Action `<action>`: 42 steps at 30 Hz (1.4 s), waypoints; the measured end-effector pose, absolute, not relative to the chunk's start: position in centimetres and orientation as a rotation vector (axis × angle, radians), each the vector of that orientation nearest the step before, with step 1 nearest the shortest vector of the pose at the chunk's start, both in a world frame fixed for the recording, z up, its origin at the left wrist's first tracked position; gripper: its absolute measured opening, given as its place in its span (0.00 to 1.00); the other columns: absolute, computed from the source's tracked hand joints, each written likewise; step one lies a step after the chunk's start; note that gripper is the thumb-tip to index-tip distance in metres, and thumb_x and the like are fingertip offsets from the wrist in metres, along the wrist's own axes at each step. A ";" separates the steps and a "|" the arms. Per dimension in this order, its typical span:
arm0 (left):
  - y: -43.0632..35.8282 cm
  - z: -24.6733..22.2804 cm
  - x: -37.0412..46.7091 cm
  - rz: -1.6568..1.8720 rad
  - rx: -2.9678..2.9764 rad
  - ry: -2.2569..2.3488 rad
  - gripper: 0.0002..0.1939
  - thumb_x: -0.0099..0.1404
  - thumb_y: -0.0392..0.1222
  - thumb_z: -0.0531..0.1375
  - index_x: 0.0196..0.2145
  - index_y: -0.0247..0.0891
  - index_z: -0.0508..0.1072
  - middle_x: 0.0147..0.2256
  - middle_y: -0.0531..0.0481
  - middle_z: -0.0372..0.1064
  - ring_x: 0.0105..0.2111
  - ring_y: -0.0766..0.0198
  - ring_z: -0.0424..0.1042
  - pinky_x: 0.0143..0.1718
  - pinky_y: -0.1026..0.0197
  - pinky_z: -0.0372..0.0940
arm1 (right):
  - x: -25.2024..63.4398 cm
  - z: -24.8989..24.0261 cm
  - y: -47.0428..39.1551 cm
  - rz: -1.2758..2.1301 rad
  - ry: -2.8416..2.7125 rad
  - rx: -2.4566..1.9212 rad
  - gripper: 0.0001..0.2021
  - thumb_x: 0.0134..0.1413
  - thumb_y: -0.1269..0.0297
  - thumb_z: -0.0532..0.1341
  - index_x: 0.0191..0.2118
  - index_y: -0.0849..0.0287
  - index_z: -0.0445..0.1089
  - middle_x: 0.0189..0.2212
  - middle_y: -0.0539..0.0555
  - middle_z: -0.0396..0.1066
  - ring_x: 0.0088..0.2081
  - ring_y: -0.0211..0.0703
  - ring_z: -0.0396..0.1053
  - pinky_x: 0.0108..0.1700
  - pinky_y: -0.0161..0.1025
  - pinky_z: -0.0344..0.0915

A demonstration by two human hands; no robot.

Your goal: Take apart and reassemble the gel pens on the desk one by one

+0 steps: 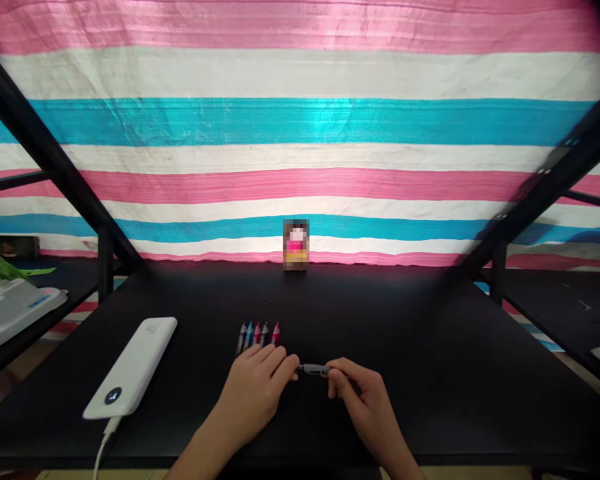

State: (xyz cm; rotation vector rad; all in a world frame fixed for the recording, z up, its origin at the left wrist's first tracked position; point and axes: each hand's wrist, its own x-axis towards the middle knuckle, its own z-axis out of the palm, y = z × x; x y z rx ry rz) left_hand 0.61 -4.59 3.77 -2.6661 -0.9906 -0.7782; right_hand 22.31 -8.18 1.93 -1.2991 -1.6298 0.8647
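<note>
A grey and black pen is held level between my two hands, above the black table. My right hand pinches its right end between thumb and fingers. My left hand is closed with thumb and index finger at the pen's left end, which they partly hide. Just beyond my left hand several pens lie side by side, with black, blue and red tips pointing away from me. The fingers cover their lower parts.
A white power bank with a cable lies at the left. A small blurred figure or card stands at the back edge. Black frame bars slope at both sides; a power strip sits far left.
</note>
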 end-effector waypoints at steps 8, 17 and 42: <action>-5.1 3.9 0.0 -0.847 -3.044 -1.409 0.09 0.74 0.37 0.54 0.41 0.40 0.74 0.33 0.49 0.76 0.31 0.58 0.77 0.31 0.60 0.66 | 22.2 1.2 -8.0 0.745 -1.636 -1.267 0.11 0.67 0.63 0.59 0.36 0.56 0.78 0.23 0.49 0.71 0.28 0.42 0.71 0.34 0.35 0.65; -5.0 2.2 -1.4 -2.145 -2.664 -1.920 0.05 0.64 0.36 0.66 0.37 0.44 0.81 0.34 0.50 0.78 0.28 0.63 0.77 0.30 0.66 0.72 | 22.5 1.1 -7.4 0.991 -1.391 -1.295 0.25 0.70 0.51 0.53 0.25 0.58 0.71 0.20 0.50 0.67 0.22 0.38 0.63 0.27 0.34 0.59; -5.4 -0.4 0.8 -2.897 -2.419 -1.415 0.02 0.68 0.40 0.65 0.39 0.42 0.78 0.32 0.52 0.72 0.19 0.68 0.75 0.22 0.66 0.72 | 22.7 0.3 -6.0 1.272 -1.306 -1.177 0.20 0.66 0.52 0.60 0.28 0.58 0.80 0.21 0.54 0.75 0.20 0.38 0.66 0.23 0.33 0.63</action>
